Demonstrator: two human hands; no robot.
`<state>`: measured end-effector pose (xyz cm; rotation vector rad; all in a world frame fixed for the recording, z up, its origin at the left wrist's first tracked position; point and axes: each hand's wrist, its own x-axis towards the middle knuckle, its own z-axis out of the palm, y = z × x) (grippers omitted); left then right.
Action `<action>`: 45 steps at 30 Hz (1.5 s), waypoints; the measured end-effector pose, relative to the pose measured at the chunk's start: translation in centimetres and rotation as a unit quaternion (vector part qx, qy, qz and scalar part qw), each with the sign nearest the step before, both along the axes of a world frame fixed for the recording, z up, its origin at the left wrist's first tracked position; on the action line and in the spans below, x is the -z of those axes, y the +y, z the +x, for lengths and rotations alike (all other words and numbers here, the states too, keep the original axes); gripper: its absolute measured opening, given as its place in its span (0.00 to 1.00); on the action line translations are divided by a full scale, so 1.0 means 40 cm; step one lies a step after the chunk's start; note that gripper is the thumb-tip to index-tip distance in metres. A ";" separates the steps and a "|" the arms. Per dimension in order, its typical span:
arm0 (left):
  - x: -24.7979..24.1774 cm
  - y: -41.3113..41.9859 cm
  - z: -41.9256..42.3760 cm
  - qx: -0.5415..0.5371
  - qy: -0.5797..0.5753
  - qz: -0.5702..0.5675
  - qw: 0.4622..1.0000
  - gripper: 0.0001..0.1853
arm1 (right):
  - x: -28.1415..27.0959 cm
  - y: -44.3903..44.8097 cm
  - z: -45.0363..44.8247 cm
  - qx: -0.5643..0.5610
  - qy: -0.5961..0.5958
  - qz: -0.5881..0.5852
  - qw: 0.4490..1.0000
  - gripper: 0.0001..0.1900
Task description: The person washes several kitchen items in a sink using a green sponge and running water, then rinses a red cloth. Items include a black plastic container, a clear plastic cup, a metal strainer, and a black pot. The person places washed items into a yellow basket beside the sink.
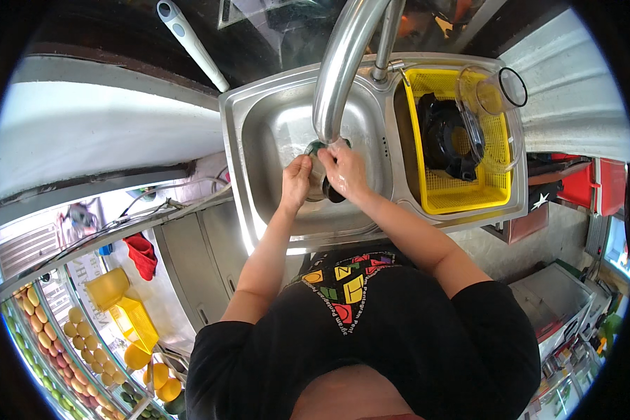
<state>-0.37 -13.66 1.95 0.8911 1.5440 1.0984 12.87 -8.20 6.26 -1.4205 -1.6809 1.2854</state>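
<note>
Under the curved steel faucet (329, 100), a partly hidden round item with dark green and black parts (316, 147) is between my hands in the left basin of the steel sink (273, 199). My left hand (296, 181) grips its left side with the fingers curled. My right hand (345, 168) is wet and lies on its upper right side, just below the spout, where water runs over the fingers. The hands cover much of the item, so its exact kind cannot be told.
In the right basin, a yellow plastic basket (425, 194) holds a black ring-shaped part (441, 136) and a clear plastic lid with a feed tube (485, 100). A white-handled tool (191, 47) lies behind the sink. Shelved fruit (42, 325) is at lower left.
</note>
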 end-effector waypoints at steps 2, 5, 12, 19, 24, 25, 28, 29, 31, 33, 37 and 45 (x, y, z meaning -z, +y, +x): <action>-0.002 0.004 0.001 0.048 0.070 -0.003 0.996 0.13 | 0.041 -0.027 0.009 -0.030 0.034 0.201 0.979 0.09; -0.021 0.008 0.027 0.013 0.059 0.053 0.997 0.14 | 0.088 0.044 0.024 0.063 0.075 0.043 0.994 0.07; -0.085 0.038 0.003 0.055 0.117 0.003 0.992 0.13 | 0.015 -0.017 -0.030 0.084 0.090 0.197 0.973 0.07; -0.080 0.039 -0.005 0.029 0.117 0.052 0.991 0.12 | 0.059 0.026 -0.020 0.127 0.049 0.168 0.976 0.06; -0.070 0.037 -0.022 0.051 0.104 0.074 0.991 0.11 | 0.093 0.046 -0.011 0.120 0.137 0.066 0.981 0.08; -0.071 0.035 -0.020 0.042 0.055 0.076 0.995 0.11 | 0.118 0.076 0.012 0.137 0.163 -0.008 0.977 0.09; -0.100 0.027 -0.015 0.022 -0.061 0.085 0.994 0.10 | 0.161 0.108 0.076 0.127 0.449 -0.532 0.706 0.11; -0.117 0.031 -0.011 0.022 -0.079 0.093 0.992 0.10 | 0.166 0.105 0.079 0.127 0.468 -0.526 0.698 0.11; -0.128 0.036 -0.019 0.055 -0.082 0.074 0.992 0.09 | 0.156 0.088 0.086 0.125 0.504 -0.518 0.680 0.12; -0.131 0.039 -0.041 0.122 -0.053 0.016 0.991 0.08 | 0.137 0.098 0.090 0.158 0.419 -0.452 0.771 0.11; -0.117 0.045 0.009 0.075 0.066 0.074 0.992 0.09 | 0.167 0.102 0.081 0.142 0.274 -0.274 0.911 0.10; -0.083 0.077 0.030 0.023 0.091 0.048 0.994 0.15 | -0.001 -0.055 0.005 0.048 -0.067 0.289 0.954 0.07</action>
